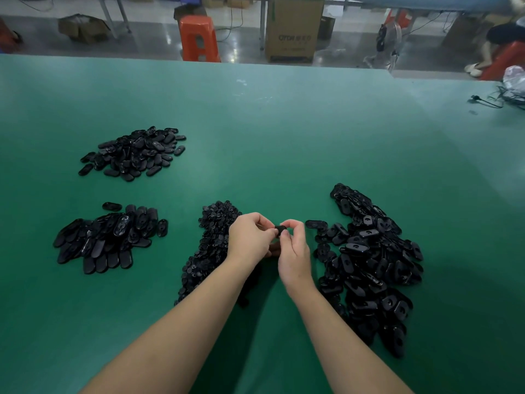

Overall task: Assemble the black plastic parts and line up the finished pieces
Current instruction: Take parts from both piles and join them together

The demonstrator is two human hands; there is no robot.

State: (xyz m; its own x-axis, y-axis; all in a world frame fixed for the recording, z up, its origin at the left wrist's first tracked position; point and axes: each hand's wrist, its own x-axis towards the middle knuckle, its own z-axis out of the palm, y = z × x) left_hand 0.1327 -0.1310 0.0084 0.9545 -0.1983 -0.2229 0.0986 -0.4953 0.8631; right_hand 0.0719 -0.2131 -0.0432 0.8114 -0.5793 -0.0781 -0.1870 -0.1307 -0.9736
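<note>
A worker's left hand (pixel 251 236) and right hand (pixel 294 251) meet above the green bench (pixel 284 137), fingers of both curled round a single small black part (pixel 280 230) pinched between them at the centre of the work area. Most of the part is hidden by the fingertips, so whether it is one piece or two being pressed together cannot be told; by the look of the grip, a fitting step is in hand.

Just left of the hands, and partly under the left forearm, lies a long heap of small round black pieces (pixel 210 248). Just to the right spreads the largest pile, oval black shells (pixel 369 263) with a hole in each, tumbled loosely toward the near edge. These two heaps appear to be the raw stock, and both are still large.

Well apart on the left sit two more groups. The nearer group (pixel 108 237) shows some oval pieces laid side by side along its front edge, the closest thing here to a line of finished work, though the rest of it is jumbled. The farther pile (pixel 133 152) is a loose mound with no order to it.

Judged from the stock left beside the hands, the job is well short of done, and much lining up remains.

Beyond the bench stand an orange stool (pixel 199 38) and a cardboard box (pixel 294 27) on the floor.
</note>
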